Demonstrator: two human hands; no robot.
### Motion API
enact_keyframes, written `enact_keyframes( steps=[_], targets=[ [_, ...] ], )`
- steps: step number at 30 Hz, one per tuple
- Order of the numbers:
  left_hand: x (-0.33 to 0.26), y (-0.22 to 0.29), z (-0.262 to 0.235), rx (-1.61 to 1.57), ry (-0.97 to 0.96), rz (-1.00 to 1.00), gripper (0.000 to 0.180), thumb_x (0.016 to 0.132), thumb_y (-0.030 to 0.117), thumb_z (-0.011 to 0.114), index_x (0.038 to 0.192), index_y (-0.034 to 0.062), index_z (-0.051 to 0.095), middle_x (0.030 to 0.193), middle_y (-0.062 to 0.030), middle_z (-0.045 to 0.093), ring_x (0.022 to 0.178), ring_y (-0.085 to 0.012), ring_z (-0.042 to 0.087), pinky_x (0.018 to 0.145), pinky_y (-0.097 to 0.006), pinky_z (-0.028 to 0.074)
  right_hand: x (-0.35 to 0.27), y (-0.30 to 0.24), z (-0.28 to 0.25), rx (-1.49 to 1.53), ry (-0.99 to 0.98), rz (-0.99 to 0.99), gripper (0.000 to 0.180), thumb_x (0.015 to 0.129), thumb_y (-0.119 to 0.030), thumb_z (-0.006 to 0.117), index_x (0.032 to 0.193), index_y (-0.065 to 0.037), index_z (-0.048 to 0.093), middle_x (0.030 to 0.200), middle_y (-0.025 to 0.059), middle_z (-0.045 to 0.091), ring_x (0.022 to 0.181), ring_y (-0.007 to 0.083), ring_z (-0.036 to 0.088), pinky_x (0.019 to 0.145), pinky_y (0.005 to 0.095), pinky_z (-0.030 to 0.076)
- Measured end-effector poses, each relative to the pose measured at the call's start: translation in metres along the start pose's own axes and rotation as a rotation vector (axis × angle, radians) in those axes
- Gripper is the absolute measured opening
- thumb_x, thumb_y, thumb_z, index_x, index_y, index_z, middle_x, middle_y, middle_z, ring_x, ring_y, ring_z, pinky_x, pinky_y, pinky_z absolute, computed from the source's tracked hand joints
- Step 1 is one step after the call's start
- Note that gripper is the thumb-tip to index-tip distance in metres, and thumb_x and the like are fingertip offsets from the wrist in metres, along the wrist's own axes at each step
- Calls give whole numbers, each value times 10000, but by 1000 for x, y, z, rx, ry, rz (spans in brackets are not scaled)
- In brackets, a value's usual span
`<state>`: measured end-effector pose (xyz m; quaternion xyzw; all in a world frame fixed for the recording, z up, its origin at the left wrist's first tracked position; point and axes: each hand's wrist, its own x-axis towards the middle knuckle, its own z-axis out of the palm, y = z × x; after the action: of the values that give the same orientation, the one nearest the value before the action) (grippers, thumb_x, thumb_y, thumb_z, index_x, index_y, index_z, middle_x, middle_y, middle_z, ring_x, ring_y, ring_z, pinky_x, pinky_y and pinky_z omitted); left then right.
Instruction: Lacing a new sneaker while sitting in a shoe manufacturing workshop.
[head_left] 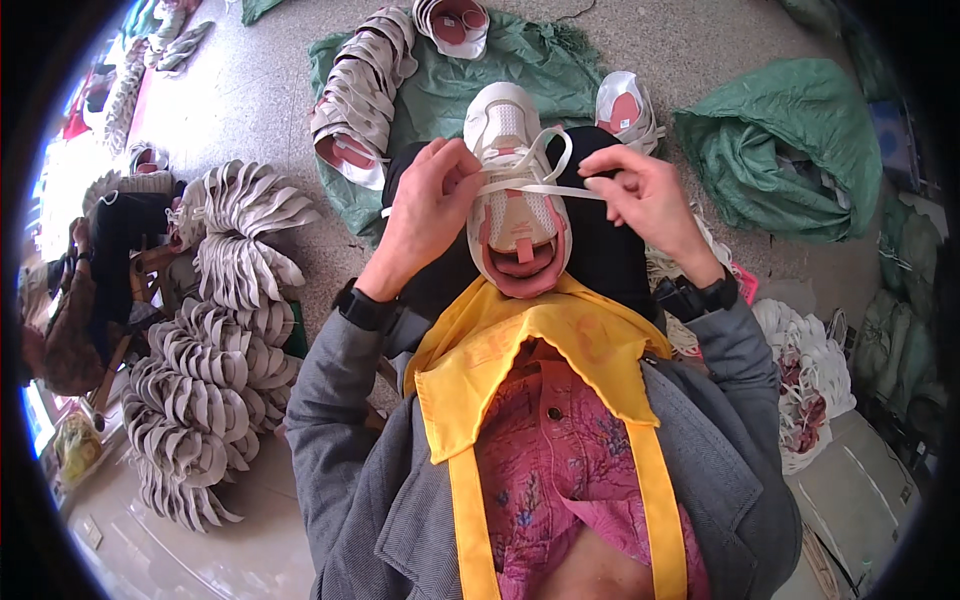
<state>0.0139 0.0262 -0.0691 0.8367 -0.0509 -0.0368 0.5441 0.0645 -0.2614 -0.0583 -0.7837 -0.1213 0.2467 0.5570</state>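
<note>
A white shoe upper (503, 112) with pink lining rests on my lap, its toe pointing away from me and its heel opening toward me. A flat white shoelace (540, 188) runs across its front, and a loop of it stands up on the right side. My left hand (437, 195) is closed on the lace at the shoe's left edge, with a short end sticking out past the wrist side. To the right of the shoe, my right hand (645, 198) pinches the lace between thumb and fingers, keeping that stretch fairly straight. A yellow apron (540, 325) lies under the heel.
Stacked shoe uppers (360, 75) lie on a green sheet (445, 95) ahead; a single upper (628, 108) sits at its right. Big piles of grey-white uppers (205, 400) rise on my left, near another person (75, 300). A green sack (785, 150) and bundled white uppers (812, 370) are right.
</note>
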Motion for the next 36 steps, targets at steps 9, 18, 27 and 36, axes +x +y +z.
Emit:
enact_keyframes(
  steps=[9, 18, 27, 36],
  targets=[
    [12, -3, -4, -69, -165, -99, 155, 826, 87, 671, 857, -13, 557, 899, -48, 477, 775, -153, 511, 725, -291, 452, 14, 8, 4, -144, -138, -97, 93, 980, -93, 656, 938, -12, 633, 787, -60, 590, 660, 0, 515, 565, 206, 421],
    [2, -6, 6, -101, -98, -88, 169, 901, 21, 674, 980, 27, 525, 874, 14, 533, 791, -49, 520, 690, -213, 445, -13, 5, -46, 1, -158, 94, 93, 957, -90, 678, 919, -9, 654, 778, -52, 593, 699, 18, 536, 623, 200, 439],
    [-15, -3, 5, -173, -32, -189, 177, 921, 79, 707, 912, 23, 539, 766, 12, 561, 688, -40, 512, 614, -224, 432, 37, -30, 19, -458, -10, -565, 217, 882, -53, 714, 1092, -22, 669, 1007, 99, 650, 734, 230, 655, 659, 322, 530],
    [-22, 6, 1, -316, -113, -263, 153, 968, 27, 666, 915, 46, 524, 797, 51, 535, 728, -11, 484, 632, -192, 394, 30, -23, 21, -709, -61, -648, 85, 902, -21, 619, 967, -5, 568, 899, 165, 599, 827, 364, 664, 695, 424, 546]
  ],
)
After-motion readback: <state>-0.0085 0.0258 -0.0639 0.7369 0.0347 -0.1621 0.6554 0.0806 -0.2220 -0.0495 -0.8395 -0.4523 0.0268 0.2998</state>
